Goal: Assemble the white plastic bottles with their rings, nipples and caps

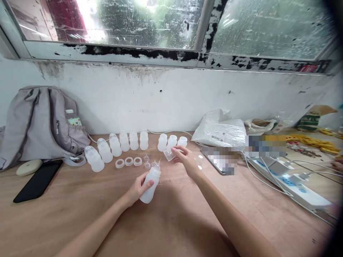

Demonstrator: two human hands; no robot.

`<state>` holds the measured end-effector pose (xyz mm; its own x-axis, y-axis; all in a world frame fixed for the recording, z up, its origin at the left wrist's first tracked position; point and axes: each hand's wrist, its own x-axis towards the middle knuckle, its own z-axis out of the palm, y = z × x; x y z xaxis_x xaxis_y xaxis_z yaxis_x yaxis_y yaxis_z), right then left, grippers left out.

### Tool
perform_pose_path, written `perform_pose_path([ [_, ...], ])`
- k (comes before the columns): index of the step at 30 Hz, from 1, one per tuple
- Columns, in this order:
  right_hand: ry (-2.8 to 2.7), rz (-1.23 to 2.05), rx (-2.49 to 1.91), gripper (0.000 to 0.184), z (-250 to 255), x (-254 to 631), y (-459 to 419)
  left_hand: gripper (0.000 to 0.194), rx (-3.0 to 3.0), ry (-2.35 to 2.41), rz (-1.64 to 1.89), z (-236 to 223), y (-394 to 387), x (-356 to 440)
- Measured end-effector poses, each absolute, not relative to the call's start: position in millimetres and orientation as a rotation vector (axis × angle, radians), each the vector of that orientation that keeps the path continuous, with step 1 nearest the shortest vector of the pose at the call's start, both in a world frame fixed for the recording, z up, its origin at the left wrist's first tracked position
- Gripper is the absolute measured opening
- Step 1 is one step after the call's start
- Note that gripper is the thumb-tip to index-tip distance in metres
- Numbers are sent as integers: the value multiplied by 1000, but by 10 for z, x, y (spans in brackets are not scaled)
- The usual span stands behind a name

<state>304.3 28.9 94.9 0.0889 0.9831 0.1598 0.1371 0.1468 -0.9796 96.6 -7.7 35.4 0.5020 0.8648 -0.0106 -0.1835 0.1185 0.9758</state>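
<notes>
My left hand (138,188) is wrapped around a frosted baby bottle (149,190), tilted slightly to the right, with a clear teat on top. To its upper right, my right hand (184,160) pinches a clear plastic cap (169,154), apart from the bottle. Two clear teats (146,165) lie just behind the held bottle. Left of them are three white collar rings (129,161) in a row. Several capped bottles (115,145) stand along the back left. Three uncapped bottles (162,142) stand behind my right hand. Small white discs (200,157) lie right of that hand.
A grey backpack (40,121) and a black phone (39,181) are at the left, beside a round cream object (29,167). At the right are a white plastic bag (221,130), another phone (218,162) and a power strip (302,191) with cables. A wall and window bound the back.
</notes>
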Motion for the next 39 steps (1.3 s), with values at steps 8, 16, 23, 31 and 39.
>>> perform_pose_path([
  [8, -1636, 858, -1286, 37, 910, 2853, 172, 37, 1292, 711, 876, 311, -79, 1001],
  [16, -1760, 795, -1260, 30, 844, 2756, 113, 49, 1675, 821, 884, 255, -55, 987],
  [23, -1428, 1065, -1008, 21, 592, 2491, -6, 40, 1673, 841, 866, 266, -60, 1006],
  [31, -1383, 1015, -994, 16, 442, 2354, -6, 38, 1667, 877, 917, 335, -132, 1031],
  [39, -1436, 841, -1080, 18, 393, 2388, 34, 39, 1642, 882, 953, 300, -119, 1044],
])
